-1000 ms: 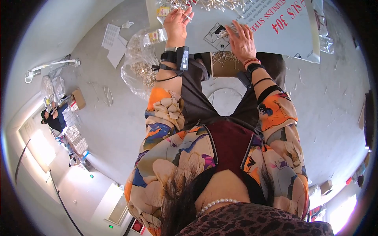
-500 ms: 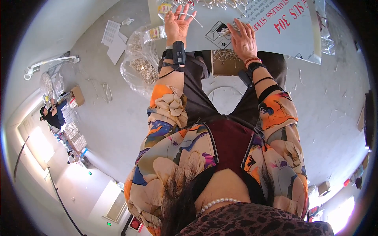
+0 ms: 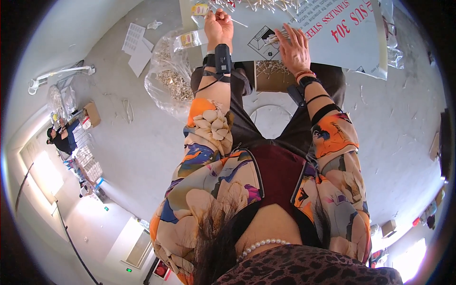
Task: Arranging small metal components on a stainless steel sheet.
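Observation:
My left hand [image 3: 218, 29] is palm up at the far left of a metal-grey sheet [image 3: 332, 50], its fingers curled in. A thin white cotton swab [image 3: 240, 23] sticks out from those fingers to the right. My right hand [image 3: 295, 47] rests on the sheet, fingers bent over a small bunch of cotton swabs [image 3: 272, 38] that shows at its left side. A loose heap of swabs [image 3: 270, 4] lies at the sheet's far edge, cut off by the picture. Small clear packs with yellow labels [image 3: 189, 40] lie beside my left wrist.
A clear plastic bag full of swabs [image 3: 173, 83] stands left of my legs. Between my knees is a cardboard box [image 3: 270, 83] with more swabs. White paper sheets [image 3: 137, 50] lie on the floor at the left. Far left, another person [image 3: 61, 137] is beside stacked goods.
My left hand has gone from spread fingers to curled ones and shifted slightly right, the swab still showing. My right hand has hardly moved.

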Tool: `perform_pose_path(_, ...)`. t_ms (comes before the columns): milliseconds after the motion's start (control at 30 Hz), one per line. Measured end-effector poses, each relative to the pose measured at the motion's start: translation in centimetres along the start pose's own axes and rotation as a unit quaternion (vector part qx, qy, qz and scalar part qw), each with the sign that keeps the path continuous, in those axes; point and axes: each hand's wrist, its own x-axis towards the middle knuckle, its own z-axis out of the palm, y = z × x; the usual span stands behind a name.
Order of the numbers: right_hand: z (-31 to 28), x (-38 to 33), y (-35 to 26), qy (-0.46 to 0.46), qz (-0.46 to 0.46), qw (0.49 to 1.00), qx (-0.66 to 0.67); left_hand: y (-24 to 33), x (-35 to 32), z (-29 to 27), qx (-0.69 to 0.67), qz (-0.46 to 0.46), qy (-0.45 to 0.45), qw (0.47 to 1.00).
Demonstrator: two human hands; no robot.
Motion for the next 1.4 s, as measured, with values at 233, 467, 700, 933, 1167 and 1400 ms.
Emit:
perform_pose_path(233,0.1,-0.2,0.4,0.004,-0.002,1.000,-0.002,-2.6,-1.3,0.8,-0.023,-0.001,-0.023,0.999)
perform_pose_path(467,0.4,-0.3,0.4,0.006,-0.001,1.000,-0.008,-2.2,-2.3,1.0,-0.038,-0.009,-0.027,0.999)
perform_pose_path(700,1.2,0.0,0.9,0.048,0.010,0.998,0.033,-0.6,-4.2,2.1,-0.060,-0.005,-0.043,0.997)
perform_pose_path(933,-2.2,1.7,-2.9,0.108,-0.044,0.990,0.083,0.3,-9.9,4.5,-0.071,-0.027,-0.088,0.993)
perform_pose_path(1167,-5.2,2.4,-7.3,0.128,-0.052,0.980,0.146,-0.1,-15.0,6.4,-0.107,-0.061,-0.141,0.982)
perform_pose_path(1400,-6.4,2.1,-7.6,0.131,-0.069,0.977,0.155,1.3,-16.4,5.8,-0.125,-0.082,-0.146,0.978)
